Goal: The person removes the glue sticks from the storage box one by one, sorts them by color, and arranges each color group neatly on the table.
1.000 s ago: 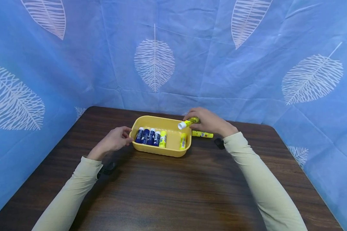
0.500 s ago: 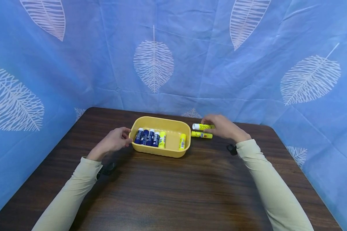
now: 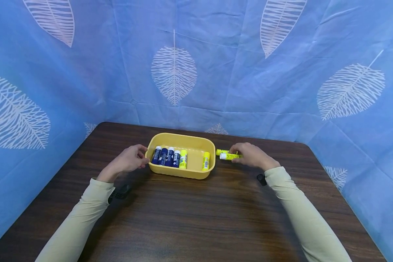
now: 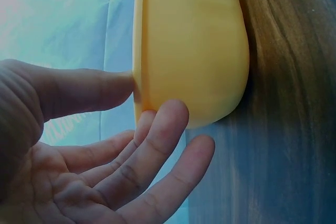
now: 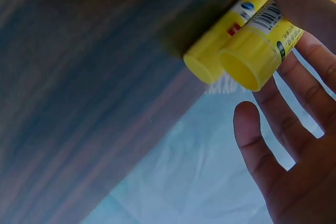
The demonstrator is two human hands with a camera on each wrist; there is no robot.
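A yellow glue stick with a white cap (image 3: 229, 156) is held between the thumb and fingers of my right hand (image 3: 252, 155), just right of the yellow plastic bin (image 3: 180, 173). Right beside it lies a second yellow glue stick (image 5: 210, 59), partly hidden by the held one. At the bin's left end, my left hand (image 4: 100, 156) pinches the rim, thumb on the edge and fingers against the outer wall. Inside the bin, several blue glue sticks (image 3: 163, 157) lie side by side with a yellow glue stick (image 3: 183, 159); another yellow one (image 3: 206, 161) lies at the right end.
The dark wood table (image 3: 190, 214) carries the bin towards its far edge. Behind it hangs a blue cloth (image 3: 216, 80) with white leaf prints. A black strap (image 3: 261, 179) is on the right wrist.
My right hand has carried the glue stick from above the bin's right end rightwards and down, to the near side of the glue stick on the table. The left hand stays at the bin's rim.
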